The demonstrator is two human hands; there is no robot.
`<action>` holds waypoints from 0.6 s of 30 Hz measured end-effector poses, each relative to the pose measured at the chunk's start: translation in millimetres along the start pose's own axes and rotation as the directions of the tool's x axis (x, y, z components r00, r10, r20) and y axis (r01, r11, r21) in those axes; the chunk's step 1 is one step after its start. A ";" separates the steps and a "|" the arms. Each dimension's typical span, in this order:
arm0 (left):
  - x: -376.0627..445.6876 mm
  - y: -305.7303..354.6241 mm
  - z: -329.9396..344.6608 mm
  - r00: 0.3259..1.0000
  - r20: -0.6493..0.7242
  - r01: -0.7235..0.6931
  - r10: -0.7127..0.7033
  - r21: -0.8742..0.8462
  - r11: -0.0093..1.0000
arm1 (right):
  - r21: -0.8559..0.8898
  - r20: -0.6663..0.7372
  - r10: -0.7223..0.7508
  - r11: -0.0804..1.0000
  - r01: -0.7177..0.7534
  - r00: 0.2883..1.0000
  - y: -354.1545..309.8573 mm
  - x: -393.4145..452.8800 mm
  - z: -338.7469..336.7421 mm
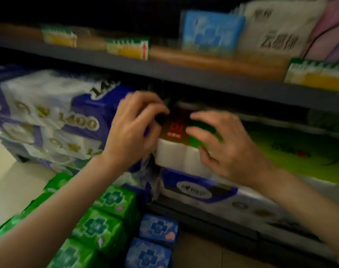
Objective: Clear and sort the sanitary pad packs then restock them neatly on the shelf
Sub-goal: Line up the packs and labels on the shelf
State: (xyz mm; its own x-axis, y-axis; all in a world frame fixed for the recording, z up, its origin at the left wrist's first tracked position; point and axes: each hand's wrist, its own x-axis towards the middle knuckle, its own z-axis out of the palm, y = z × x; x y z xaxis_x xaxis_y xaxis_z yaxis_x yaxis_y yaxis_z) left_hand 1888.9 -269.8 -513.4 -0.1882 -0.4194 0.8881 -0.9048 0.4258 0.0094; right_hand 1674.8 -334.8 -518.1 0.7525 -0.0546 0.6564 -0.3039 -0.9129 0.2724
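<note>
The frame is blurred. On the lower shelf, a dark pack with a red label and a green side (175, 128) lies on white tissue rolls (176, 155). My left hand (133, 128) pinches its upper left corner with curled fingers. My right hand (220, 146) grips its right, green part, fingers over the top and thumb below. Several green sanitary pad packs (99, 227) lie in rows at the lower left. Two blue pad packs (157, 229) lie beside them. A light blue pack (211, 33) stands on the upper shelf.
Large purple-and-white tissue bundles (54, 117) fill the shelf to the left. A big green package (292, 151) lies to the right. The dark shelf board (203, 78) runs overhead with yellow price tags (128, 49). A white pack (277, 28) stands at the upper right.
</note>
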 end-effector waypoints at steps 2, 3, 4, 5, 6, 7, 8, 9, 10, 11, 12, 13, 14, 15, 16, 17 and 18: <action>60.7 -3.5 -5.4 0.993 -0.116 0.000 0.005 0.038 0.999 | -0.119 -0.132 0.008 0.993 -0.024 0.991 24.0 47.7 -31.5; 88.7 -5.3 -5.3 0.990 -0.140 0.025 -0.018 0.048 0.999 | -0.170 -0.172 0.034 0.983 -0.064 0.984 37.9 70.5 -43.6; 112.7 -6.7 -5.1 0.988 -0.142 0.065 -0.056 0.054 0.996 | -0.211 -0.199 0.075 0.970 -0.117 0.977 51.7 91.0 -53.4; 131.8 -9.2 -4.1 0.987 -0.123 0.110 -0.102 0.065 0.992 | -0.251 -0.205 0.126 0.952 -0.177 0.971 64.1 109.3 -61.5; 146.2 -13.0 -2.3 0.985 -0.087 0.159 -0.152 0.079 0.984 | -0.287 -0.181 0.185 0.929 -0.232 0.966 75.2 124.3 -67.8; 156.5 -18.1 0.5 0.979 -0.037 0.205 -0.202 0.098 0.974 | -0.318 -0.118 0.251 0.907 -0.276 0.961 86.1 135.9 -71.8; 163.7 -24.4 3.6 0.968 0.026 0.245 -0.250 0.116 0.963 | -0.345 -0.013 0.331 0.884 -0.315 0.944 96.0 144.4 -74.6; 168.9 -30.2 6.2 0.952 0.097 0.276 -0.289 0.125 0.953 | -0.375 0.106 0.411 0.860 -0.346 0.906 104.6 149.8 -75.6; 172.9 -35.5 8.3 0.934 0.168 0.299 -0.317 0.124 0.946 | -0.407 0.215 0.471 0.840 -0.360 0.856 112.0 153.5 -75.8; 176.5 -39.8 10.4 0.909 0.240 0.322 -0.342 0.119 0.939 | -0.437 0.302 0.504 0.828 -0.353 0.809 117.7 155.5 -75.5; 181.1 -43.7 12.2 0.874 0.311 0.354 -0.373 0.116 0.928 | -0.451 0.357 0.518 0.825 -0.342 0.777 121.6 156.6 -75.2; 187.3 -47.0 13.3 0.833 0.380 0.391 -0.402 0.110 0.914 | -0.457 0.387 0.522 0.825 -0.333 0.760 125.2 157.0 -75.7; 193.3 -50.4 14.8 0.789 0.450 0.419 -0.418 0.103 0.902 | -0.463 0.404 0.522 0.825 -0.324 0.751 128.3 156.2 -76.8; 199.3 -52.6 16.6 0.754 0.515 0.418 -0.407 0.101 0.903 | -0.476 0.412 0.523 0.822 -0.313 0.746 130.5 154.3 -79.2; 204.6 -53.4 18.4 0.728 0.567 0.394 -0.384 0.112 0.912 | -0.491 0.415 0.527 0.816 -0.305 0.742 133.0 151.6 -81.6; 209.1 -52.8 20.5 0.711 0.605 0.364 -0.359 0.121 0.924 | -0.499 0.420 0.534 0.811 -0.305 0.734 135.5 148.8 -84.1; 212.4 -51.6 22.7 0.691 0.638 0.341 -0.340 0.127 0.931 | -0.497 0.429 0.548 0.807 -0.318 0.718 137.8 146.0 -86.1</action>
State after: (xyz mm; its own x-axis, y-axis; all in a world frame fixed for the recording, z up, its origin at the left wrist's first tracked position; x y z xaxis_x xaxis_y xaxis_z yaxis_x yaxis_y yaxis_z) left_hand 1886.9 -399.1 -335.7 -0.0662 -0.9460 0.3172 -0.9555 0.1517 0.2530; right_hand 1692.5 -433.8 -324.2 0.6249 -0.7127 0.3187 -0.7753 -0.5184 0.3608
